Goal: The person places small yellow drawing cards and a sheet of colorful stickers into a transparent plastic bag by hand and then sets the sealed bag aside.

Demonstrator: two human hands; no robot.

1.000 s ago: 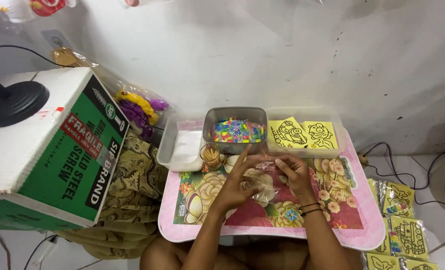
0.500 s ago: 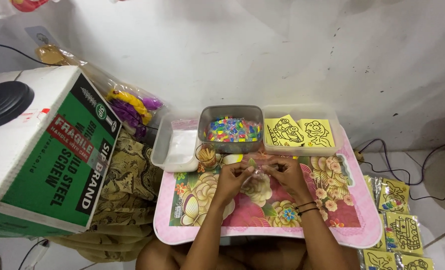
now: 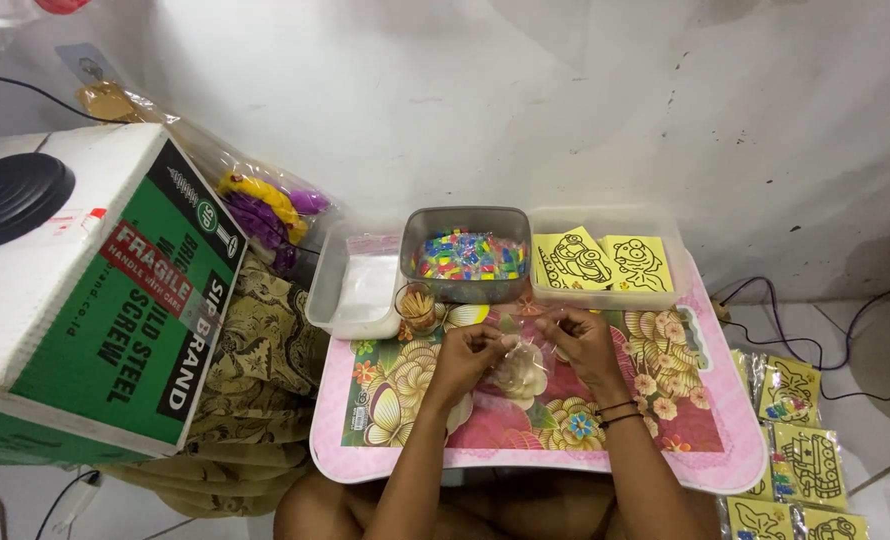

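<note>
Green-and-white cardboard box (image 3: 95, 300) fills left of frame. Pink floral lap table (image 3: 535, 400) at lower centre. Grey tub of coloured bits (image 3: 465, 255) and clear tray with yellow cards (image 3: 605, 262) along table's far edge. Left hand (image 3: 470, 355) and right hand (image 3: 585, 340) at frame centre, fingers pinched on small clear plastic bag (image 3: 525, 365) held between them, just above tabletop.

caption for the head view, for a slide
Both hands, left hand and right hand, hold a clear plastic bag over a floral tray.
</note>
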